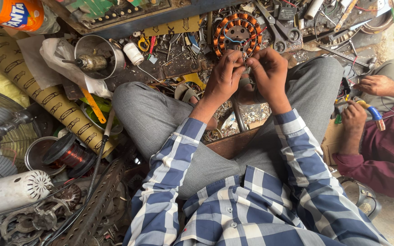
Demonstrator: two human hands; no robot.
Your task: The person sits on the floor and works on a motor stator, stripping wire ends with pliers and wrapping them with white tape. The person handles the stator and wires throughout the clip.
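1. Head view: left hand [224, 75] and right hand [267, 73] meet, fingers pinched on thin wires [246, 61] — apparently leads.
2. Wires run from the copper-wound stator [237, 33], just beyond, far centre — on the cluttered workbench [178, 64].

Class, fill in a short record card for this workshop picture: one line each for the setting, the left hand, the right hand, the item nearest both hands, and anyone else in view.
Setting: cluttered workbench strewn with tools
Left hand: fingers pinched on thin wires
Right hand: fingers pinched on the same wires
Nearest item: round stator with copper windings
Also there: spool of copper wire; co-worker's hands at the right edge
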